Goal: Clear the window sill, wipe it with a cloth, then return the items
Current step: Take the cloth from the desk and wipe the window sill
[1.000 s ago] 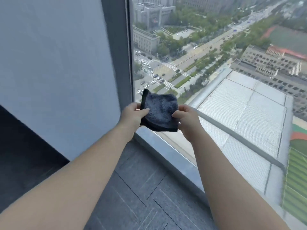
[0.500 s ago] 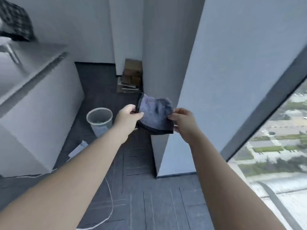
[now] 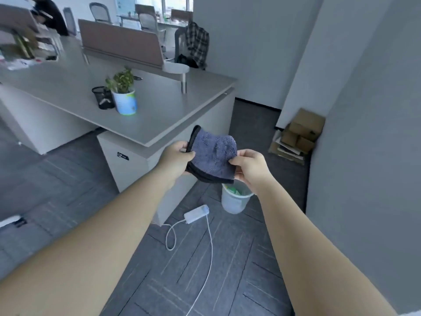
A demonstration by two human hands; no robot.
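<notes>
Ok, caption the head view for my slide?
Both hands, left hand and right hand, hold a folded blue-grey microfibre cloth facing the grey desk.

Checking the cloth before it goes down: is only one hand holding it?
No, the left hand and right hand each pinch a side of the cloth.

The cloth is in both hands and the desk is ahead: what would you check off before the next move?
1. Cloth gripped by left hand and right hand: ok.
2. Potted plant and mesh pen holder upright on the desk, ready to carry back: ok.
3. Floor path clear: not ok, a white adapter with its cable and a waste bin lie ahead.
4. Window sill wiped: cannot tell, out of view.
5. Cloth folded flat: not ok, bunched.
</notes>
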